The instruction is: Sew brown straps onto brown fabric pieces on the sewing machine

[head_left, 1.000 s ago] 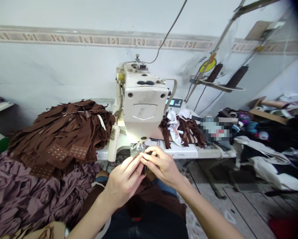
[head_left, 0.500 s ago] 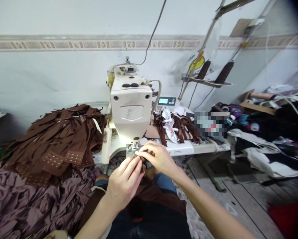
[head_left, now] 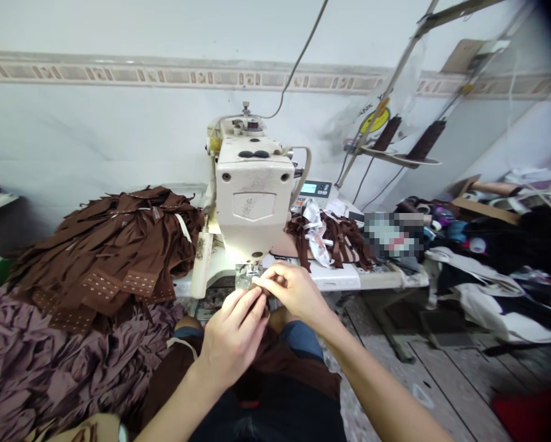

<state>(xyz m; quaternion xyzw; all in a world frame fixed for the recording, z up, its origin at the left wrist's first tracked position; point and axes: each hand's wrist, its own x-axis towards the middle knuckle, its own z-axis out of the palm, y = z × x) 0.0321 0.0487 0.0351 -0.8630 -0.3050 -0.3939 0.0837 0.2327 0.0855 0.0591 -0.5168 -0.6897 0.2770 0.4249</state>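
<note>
My left hand (head_left: 236,331) pinches a piece of brown fabric (head_left: 267,301), most of which the fingers hide. Close by on the right, my right hand (head_left: 294,291) has its thumb and fingers pressed together on the same fabric. Both sets of fingertips nearly meet, just in front of the metal needle plate (head_left: 245,279) of a white sewing machine (head_left: 256,202). Light from the machine head falls on the plate and presser foot. More brown cloth (head_left: 294,368) lies over my lap.
A heap of brown garment pieces (head_left: 132,239) lies left of the machine, above crumpled mauve cloth (head_left: 96,374). To the right are brown scraps (head_left: 344,236), a control panel (head_left: 316,189) and brown thread cones (head_left: 426,140) on a stand. Mixed fabric (head_left: 487,294) is piled at far right.
The view has shifted slightly, so the machine and stand appear a little further right. Both hands keep their pinch on the brown fabric near the needle plate.
</note>
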